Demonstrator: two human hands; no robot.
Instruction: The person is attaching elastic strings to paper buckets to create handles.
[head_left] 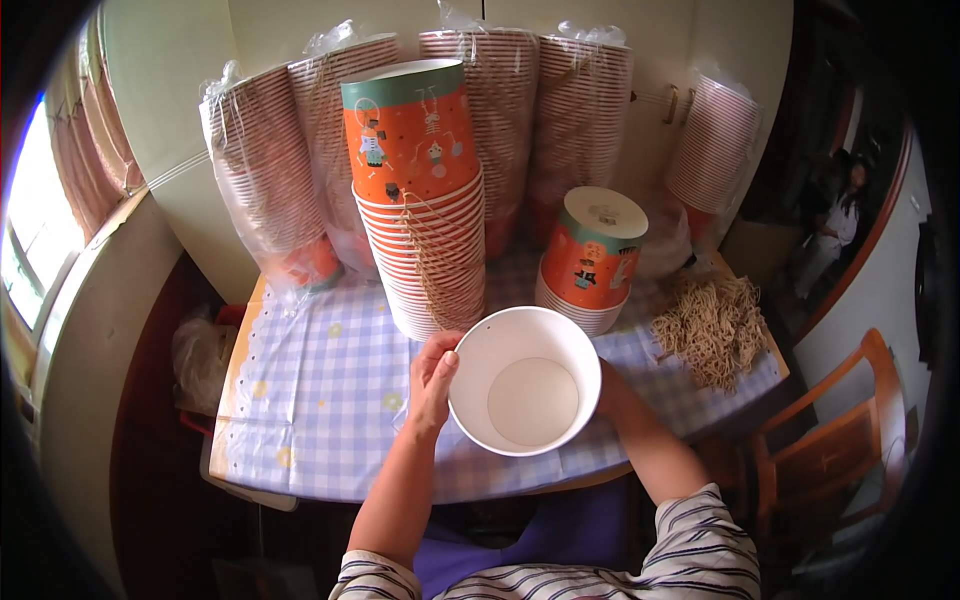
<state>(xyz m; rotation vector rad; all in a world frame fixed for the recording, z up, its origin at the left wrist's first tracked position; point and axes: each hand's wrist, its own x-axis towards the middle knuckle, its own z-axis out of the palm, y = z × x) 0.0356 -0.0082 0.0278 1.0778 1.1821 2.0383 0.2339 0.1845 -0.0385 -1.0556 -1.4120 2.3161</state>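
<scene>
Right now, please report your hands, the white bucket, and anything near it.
Left fingers on left side of white bucket. Right hand at its right, fingers hidden. Bucket empty, mouth toward camera. Tall stack and short stack just beyond.

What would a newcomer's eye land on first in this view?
Probably the tall stack of upside-down orange, green and white paper buckets, left of centre on the blue-and-white checked tablecloth. Next, the round white-lined paper bucket at the centre, mouth toward the viewer, gripped at the rim by the left hand, the right hand partly hidden behind it. Then the tangled heap of tan twine at the tablecloth's right end.
</scene>
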